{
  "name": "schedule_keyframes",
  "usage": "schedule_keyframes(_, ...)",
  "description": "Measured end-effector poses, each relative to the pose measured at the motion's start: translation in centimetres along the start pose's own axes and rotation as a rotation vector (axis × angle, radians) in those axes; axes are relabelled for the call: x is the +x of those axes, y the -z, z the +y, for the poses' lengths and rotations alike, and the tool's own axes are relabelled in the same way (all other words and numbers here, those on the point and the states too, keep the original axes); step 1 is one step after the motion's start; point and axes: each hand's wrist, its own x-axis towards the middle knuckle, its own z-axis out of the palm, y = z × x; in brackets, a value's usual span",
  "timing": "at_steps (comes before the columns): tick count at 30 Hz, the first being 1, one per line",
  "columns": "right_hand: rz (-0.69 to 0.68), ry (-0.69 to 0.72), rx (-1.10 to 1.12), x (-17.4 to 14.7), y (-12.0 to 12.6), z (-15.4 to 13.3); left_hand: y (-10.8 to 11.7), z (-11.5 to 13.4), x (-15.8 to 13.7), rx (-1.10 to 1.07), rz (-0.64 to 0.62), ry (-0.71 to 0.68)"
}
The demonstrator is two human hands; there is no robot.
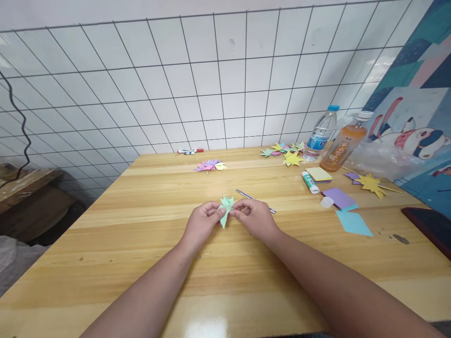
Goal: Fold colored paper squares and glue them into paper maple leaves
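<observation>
A light green folded paper piece (226, 206) with several pointed tips is held between both hands above the wooden table. My left hand (203, 218) pinches its left side between thumb and fingers. On the opposite side, my right hand (255, 217) grips the paper the same way, its fingers closed. A thin metallic strip-like tool (243, 193) lies on the table just behind my right hand, which partly hides it.
Folded paper shapes lie in a pink-purple cluster (210, 165) and a green-yellow pile (283, 152). Markers (190, 151) rest by the wall. At right are a water bottle (320, 134), orange drink bottle (344, 145), glue stick (310, 182), purple paper (338, 198) and blue paper (354, 223).
</observation>
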Motion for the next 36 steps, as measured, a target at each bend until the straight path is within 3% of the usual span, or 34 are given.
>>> schedule_keyframes(6, 0.003, 0.075, -0.004, 0.1, 0.0, 0.3, 0.0, -0.2, 0.0, -0.020, -0.016, -0.015)
schedule_keyframes(14, -0.021, 0.328, -0.211, -0.1, 0.9, 0.1, 0.1, 0.3, -0.1, -0.061, -0.062, 0.043)
schedule_keyframes(17, -0.035, 0.294, -0.183, -0.1, 1.3, -0.1, 0.1, 0.3, -0.1, -0.066, -0.038, 0.040)
schedule_keyframes(21, -0.091, 0.143, -0.048, -0.2, 1.1, -0.2, 0.0, 0.3, -0.1, -0.009, -0.017, 0.016)
schedule_keyframes(27, -0.067, 0.046, 0.007, 0.2, 0.2, 0.2, -0.2, 0.4, -0.3, 0.052, 0.015, -0.054)
schedule_keyframes(36, -0.081, 0.107, 0.059, 0.2, 0.1, 0.5, -0.1, 0.6, -0.3, -0.038, -0.010, 0.018)
